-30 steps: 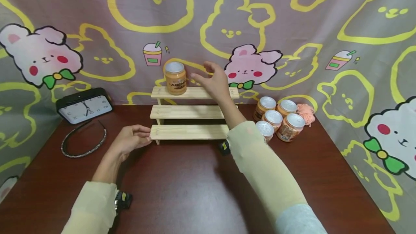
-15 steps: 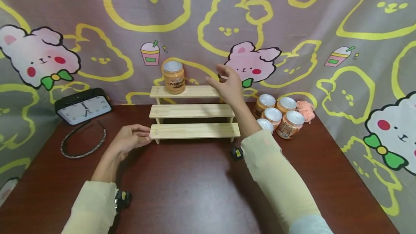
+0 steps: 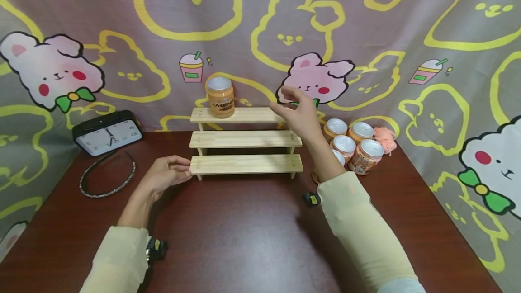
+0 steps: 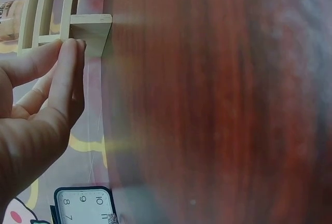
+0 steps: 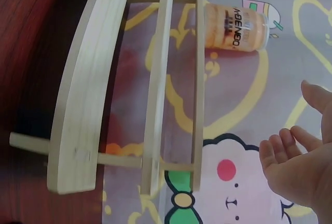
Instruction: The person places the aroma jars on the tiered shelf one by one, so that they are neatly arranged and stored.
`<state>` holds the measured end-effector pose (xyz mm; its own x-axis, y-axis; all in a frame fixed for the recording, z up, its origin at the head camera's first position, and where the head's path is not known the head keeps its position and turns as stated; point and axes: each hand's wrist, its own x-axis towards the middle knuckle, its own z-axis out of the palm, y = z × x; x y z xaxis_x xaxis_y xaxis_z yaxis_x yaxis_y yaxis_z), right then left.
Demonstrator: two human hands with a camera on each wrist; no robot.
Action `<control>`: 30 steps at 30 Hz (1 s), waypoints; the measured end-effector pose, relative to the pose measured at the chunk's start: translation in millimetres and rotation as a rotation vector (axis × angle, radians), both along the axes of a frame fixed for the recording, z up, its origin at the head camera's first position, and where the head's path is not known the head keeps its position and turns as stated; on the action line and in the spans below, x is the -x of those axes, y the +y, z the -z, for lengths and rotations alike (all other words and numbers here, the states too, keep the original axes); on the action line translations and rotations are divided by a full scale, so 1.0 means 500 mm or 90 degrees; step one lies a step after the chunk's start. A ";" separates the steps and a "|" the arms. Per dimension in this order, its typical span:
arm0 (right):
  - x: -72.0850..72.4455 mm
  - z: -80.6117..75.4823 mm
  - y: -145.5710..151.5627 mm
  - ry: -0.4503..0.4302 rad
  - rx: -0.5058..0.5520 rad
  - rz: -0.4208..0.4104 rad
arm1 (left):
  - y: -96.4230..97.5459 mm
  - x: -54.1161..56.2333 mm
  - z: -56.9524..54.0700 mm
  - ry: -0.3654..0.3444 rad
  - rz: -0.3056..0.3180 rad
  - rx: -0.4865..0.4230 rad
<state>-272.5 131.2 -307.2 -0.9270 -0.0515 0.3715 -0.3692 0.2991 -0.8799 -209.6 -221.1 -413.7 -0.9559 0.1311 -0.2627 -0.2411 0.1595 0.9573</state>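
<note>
A three-tier wooden display stand [image 3: 246, 163] stands on the table, with an orange jar [image 3: 221, 98] upright at the left of its top tier. My left hand [image 3: 164, 176] pinches the left end of the bottom tier; in the left wrist view, thumb and fingertips [image 4: 70, 47] lie at either side of the board's end. My right hand [image 3: 301, 114] is raised at the right end of the top tier, fingers spread and loosely bent, with nothing in it. In the right wrist view that hand is apart from both the stand and the jar [image 5: 236, 28].
Several orange jars [image 3: 365, 157] with silver lids cluster right of the stand, one partly hidden by my right forearm. Pink yarn [image 3: 384, 139] lies behind them. At the left are a black-framed clock [image 3: 107, 134] and a headband [image 3: 107, 177]. A patterned curtain [image 3: 260, 35] hangs behind.
My right hand has moved right, away from the jar on the top tier, uncovering the stand's right end. The left hand and the jar have stayed in place.
</note>
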 end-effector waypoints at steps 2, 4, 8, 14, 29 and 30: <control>-0.007 -0.003 0.010 -0.005 -0.007 0.003 | 0.001 -0.001 -0.002 0.000 -0.002 0.001; -0.015 -0.007 0.020 -0.007 -0.012 0.005 | 0.003 -0.001 -0.003 -0.001 -0.002 0.002; -0.031 -0.008 0.042 -0.008 -0.020 0.009 | 0.003 0.000 -0.004 -0.003 0.000 0.015; -0.051 -0.008 0.072 -0.020 -0.025 0.014 | 0.002 0.000 -0.007 -0.003 0.000 0.031; -0.086 0.009 0.161 -0.071 -0.083 0.049 | 0.002 -0.001 -0.007 0.007 0.006 0.044; -0.088 0.011 0.165 -0.070 -0.088 0.049 | 0.002 -0.001 -0.007 0.007 0.006 0.042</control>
<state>-228.7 213.7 -312.5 -0.9647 -0.0226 0.2624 -0.2448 0.4442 -0.8618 -209.3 -220.2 -410.3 -0.9576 0.1227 -0.2606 -0.2288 0.2252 0.9471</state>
